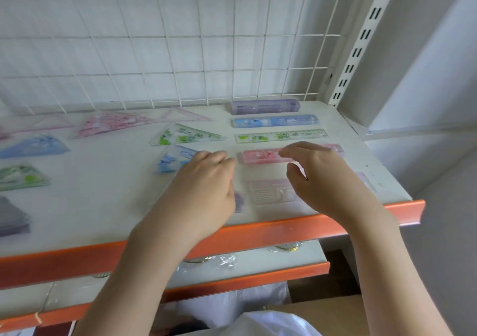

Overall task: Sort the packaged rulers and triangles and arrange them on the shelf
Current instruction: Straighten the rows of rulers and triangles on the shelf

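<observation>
Packaged rulers lie in a column at the right of the white shelf (108, 206): a purple ruler (265, 106) at the back, then a blue ruler (275, 121), a green ruler (281, 136) and a pink ruler (260, 156). A clear pale-purple packaged ruler (268, 192) lies nearest the front edge. My left hand (204, 188) and my right hand (322, 178) hover over it with fingers loosely curled, holding nothing. Triangles lie to the left: a pink triangle (108, 125), a green triangle (180, 135), and a blue triangle (173, 158) beside my left fingertips.
More triangle packs lie at the far left: a blue pack (33, 147), a green pack (20, 178) and a purple pack (13, 217). A white wire grid (180, 38) backs the shelf. An orange strip (284, 229) edges the front. A lower shelf (232, 266) holds small clear packets.
</observation>
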Demonstrator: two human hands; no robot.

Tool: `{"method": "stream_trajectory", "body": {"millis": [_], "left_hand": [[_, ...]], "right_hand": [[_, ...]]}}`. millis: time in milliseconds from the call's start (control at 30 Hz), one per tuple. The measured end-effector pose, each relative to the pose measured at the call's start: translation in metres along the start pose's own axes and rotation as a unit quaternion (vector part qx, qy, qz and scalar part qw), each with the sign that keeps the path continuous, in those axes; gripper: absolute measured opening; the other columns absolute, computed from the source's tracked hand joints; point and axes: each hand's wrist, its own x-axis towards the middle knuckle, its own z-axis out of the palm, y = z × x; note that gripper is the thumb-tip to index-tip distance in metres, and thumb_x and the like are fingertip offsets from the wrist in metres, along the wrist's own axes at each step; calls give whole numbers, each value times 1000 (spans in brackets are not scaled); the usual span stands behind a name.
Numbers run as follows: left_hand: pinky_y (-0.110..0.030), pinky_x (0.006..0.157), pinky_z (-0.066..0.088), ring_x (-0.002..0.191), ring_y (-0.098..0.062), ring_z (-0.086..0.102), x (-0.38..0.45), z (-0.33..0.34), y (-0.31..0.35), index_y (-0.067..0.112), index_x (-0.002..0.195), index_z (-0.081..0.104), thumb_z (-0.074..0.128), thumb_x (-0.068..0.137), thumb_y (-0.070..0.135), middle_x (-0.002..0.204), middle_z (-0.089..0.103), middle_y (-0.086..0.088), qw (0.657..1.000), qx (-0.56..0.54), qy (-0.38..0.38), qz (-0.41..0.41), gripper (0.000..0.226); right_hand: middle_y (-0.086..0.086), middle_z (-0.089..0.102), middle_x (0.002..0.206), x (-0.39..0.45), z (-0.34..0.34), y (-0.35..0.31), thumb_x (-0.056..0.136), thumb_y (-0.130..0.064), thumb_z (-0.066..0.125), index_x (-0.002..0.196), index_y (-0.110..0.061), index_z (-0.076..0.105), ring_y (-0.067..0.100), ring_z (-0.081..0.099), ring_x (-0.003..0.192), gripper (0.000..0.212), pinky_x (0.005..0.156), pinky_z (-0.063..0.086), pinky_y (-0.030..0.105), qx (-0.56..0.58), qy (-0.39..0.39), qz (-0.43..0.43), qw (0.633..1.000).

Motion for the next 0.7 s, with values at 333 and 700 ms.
{"method": "stream_trajectory", "body": {"millis": [333,700], "left_hand": [[-37,94,39,110,-27,49,-6,-43,-122,5,108,59,38,93,12,114,60,-7,996,28,-35,-81,27],[-34,77,43,97,-29,51,66,-18,-173,6,92,52,37,88,6,108,56,-14,989,0,-136,-51,16]], "right_hand": [[0,52,136,76,28,-79,93,-12,44,128,-14,56,22,50,122,37,98,38,30,-16,-78,-28,996],[6,51,100,157,79,-101,100,-20,25,90,-8,45,25,51,106,26,95,34,40,-109,-257,-4,960]]}}
